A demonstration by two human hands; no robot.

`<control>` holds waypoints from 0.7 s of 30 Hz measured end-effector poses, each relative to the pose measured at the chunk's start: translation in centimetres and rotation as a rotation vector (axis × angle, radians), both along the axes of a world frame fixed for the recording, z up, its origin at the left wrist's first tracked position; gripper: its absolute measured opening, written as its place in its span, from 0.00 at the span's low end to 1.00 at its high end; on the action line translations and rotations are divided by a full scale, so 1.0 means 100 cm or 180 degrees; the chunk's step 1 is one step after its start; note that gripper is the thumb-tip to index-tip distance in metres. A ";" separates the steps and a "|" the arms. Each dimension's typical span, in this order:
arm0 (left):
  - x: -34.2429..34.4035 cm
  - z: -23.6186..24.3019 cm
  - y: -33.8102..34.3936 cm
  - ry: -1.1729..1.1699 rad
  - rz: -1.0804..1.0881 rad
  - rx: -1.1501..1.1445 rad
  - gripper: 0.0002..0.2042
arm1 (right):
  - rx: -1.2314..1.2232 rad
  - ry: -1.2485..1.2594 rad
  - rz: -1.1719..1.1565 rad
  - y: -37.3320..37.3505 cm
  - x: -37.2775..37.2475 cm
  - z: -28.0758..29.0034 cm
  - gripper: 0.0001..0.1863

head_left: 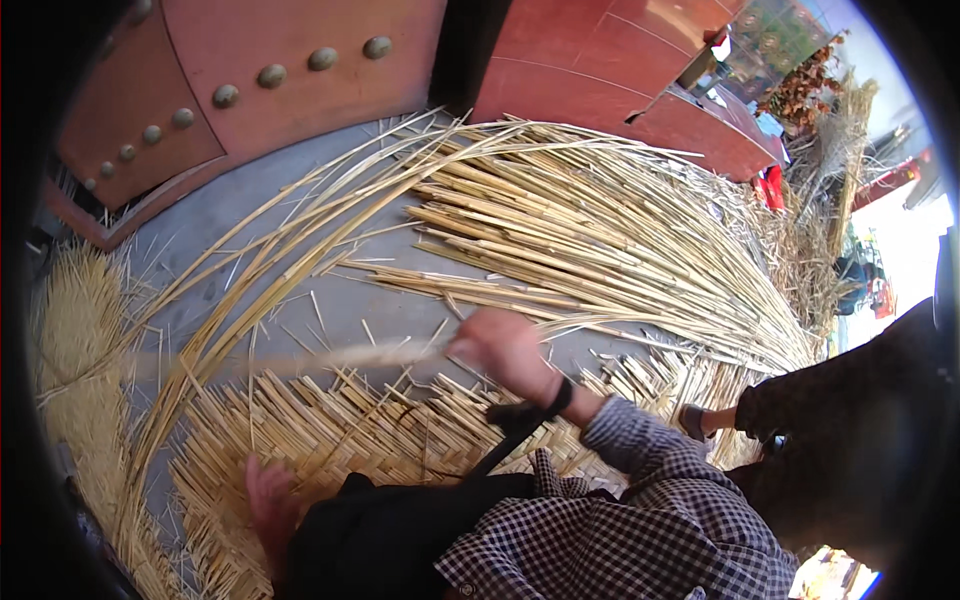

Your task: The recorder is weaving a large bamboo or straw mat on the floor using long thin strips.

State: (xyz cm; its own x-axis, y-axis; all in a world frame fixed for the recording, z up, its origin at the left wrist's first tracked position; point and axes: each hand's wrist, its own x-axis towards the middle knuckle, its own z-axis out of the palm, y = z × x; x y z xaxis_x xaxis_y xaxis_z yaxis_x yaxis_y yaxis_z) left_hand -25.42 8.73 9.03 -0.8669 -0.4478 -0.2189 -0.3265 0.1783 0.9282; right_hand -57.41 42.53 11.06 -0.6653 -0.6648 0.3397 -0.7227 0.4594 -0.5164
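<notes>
Starting at the far left, a loose heap of pale straw (75, 340) lies on the grey ground (240, 215), with long curved reed strips (250, 260) arching over it from near left to far centre. Behind them stands a red wooden door (260, 60) set with round metal studs.

Near left, the left hand (268, 500) presses flat on the woven reed mat (330, 430), fingers spread and gripping nothing; a dark garment partly covers the wrist.

At centre, the right hand (505, 350) is closed around one end of a single reed strip (300, 360), which runs leftward from the fist, blurred, just above the mat's far edge. A dark strap circles that wrist, and a checked sleeve (640, 470) follows toward the near right.

Far of the right hand, a large fan of split reeds (570, 240) covers most of the ground, crowding the mat's far right edge. Bare ground remains only in a patch between the mat, the curved strips and the fan.

At right, another person's dark-clothed leg and foot (700, 420) rest on the reeds, close to the checked sleeve.
</notes>
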 end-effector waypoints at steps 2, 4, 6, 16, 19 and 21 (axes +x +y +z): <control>-0.037 0.002 0.030 0.0607 0.0321 0.0500 0.27 | -0.0057 0.0005 0.0953 -0.058 0.044 0.009 0.14; -0.050 0.024 0.037 0.0824 0.0848 0.0991 0.23 | 0.0397 -0.0292 0.1480 -0.093 0.069 0.015 0.21; -0.051 0.045 0.023 0.1201 0.0742 0.1767 0.18 | 0.0149 -0.0092 0.1178 -0.097 0.075 0.018 0.28; 0.103 0.052 -0.093 0.3082 0.2794 0.0893 0.15 | 0.1399 -0.0605 0.0810 0.048 0.040 -0.047 0.48; 0.182 0.110 -0.077 0.3323 0.3756 0.0175 0.13 | 0.1507 -0.0358 0.1343 0.088 0.032 -0.087 0.40; 0.246 0.166 -0.046 0.3263 0.4023 -0.0781 0.09 | 0.1399 -0.1091 0.1325 0.102 0.016 -0.105 0.22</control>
State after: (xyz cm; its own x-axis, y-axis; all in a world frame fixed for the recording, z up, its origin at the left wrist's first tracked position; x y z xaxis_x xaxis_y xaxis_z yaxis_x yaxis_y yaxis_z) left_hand -0.78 4.08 25.66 0.3228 -0.8758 0.3590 0.3246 0.4587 0.8272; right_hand -55.79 52.78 0.56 -0.3467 -0.9157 -0.2032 -0.7135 0.3981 -0.5766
